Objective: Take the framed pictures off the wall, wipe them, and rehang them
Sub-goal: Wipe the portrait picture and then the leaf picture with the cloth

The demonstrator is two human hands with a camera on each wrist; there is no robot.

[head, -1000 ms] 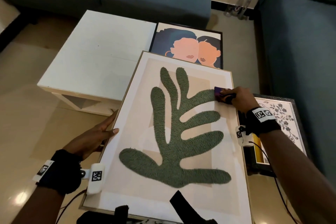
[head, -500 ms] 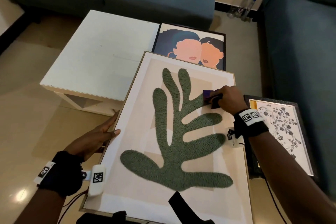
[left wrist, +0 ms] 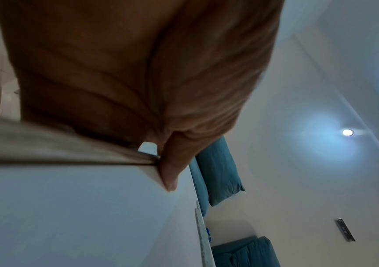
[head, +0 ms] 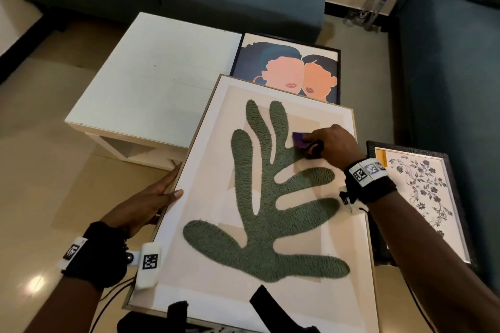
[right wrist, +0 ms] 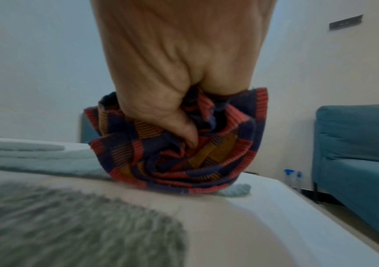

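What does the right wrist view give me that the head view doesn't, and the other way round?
Only the right wrist view shows the cloth as bunched, with a red, orange and navy check, gripped in the right hand.

Only the head view shows the left hand holding the left edge of the leaf picture, the portrait picture, the floral picture and the white table.

Both show the cloth pressed on the leaf picture's green shape, and the spray bottles by the wall.
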